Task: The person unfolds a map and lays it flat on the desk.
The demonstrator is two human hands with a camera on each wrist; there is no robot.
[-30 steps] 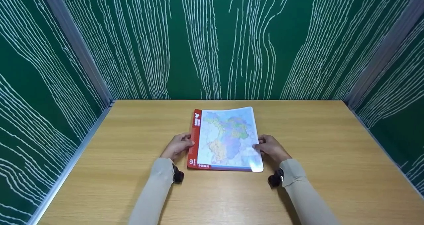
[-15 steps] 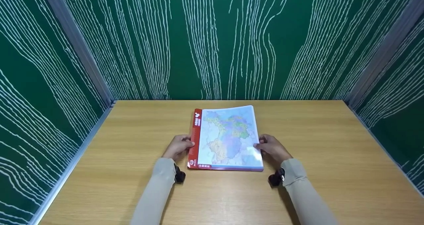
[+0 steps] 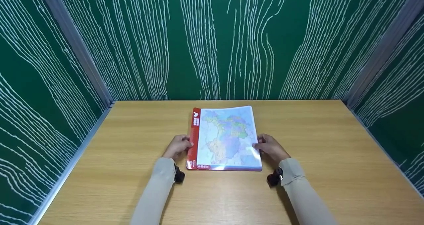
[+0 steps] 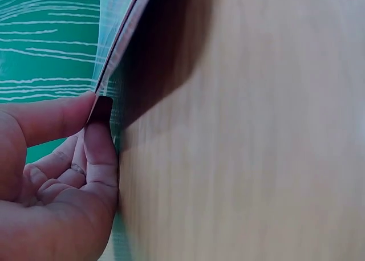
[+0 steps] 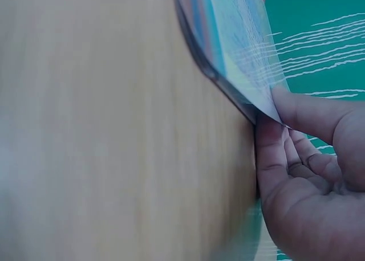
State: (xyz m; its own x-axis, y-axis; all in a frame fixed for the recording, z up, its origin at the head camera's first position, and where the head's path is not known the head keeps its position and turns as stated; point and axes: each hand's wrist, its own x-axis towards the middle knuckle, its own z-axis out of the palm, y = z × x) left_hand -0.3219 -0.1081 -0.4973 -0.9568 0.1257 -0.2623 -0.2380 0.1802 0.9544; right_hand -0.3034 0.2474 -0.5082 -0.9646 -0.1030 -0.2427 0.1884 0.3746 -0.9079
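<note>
A thin glossy map sheet [image 3: 228, 137] with a red strip along its left side lies in front of me, close over the wooden table. My left hand [image 3: 178, 146] pinches its red left edge, thumb on top and fingers underneath. On the opposite edge my right hand [image 3: 272, 147] pinches it the same way. In the left wrist view the thumb and index finger of the left hand [image 4: 63, 158] meet at the sheet's edge [image 4: 121, 36]. The right wrist view has the right hand [image 5: 313, 164] gripping the glossy edge [image 5: 245, 61], which bows away from the table.
The wooden table [image 3: 314, 145] extends around the sheet. Green walls [image 3: 228, 43] with white wavy lines stand behind and on both sides, with grey metal posts [image 3: 79, 46] at the corners. A small black device [image 3: 274, 178] sits at each wrist.
Both hands keep their pinch on the map sheet. The sheet's near right corner, lifted and bright earlier, now lies flatter, and the glare on it has shifted. The hands have barely moved.
</note>
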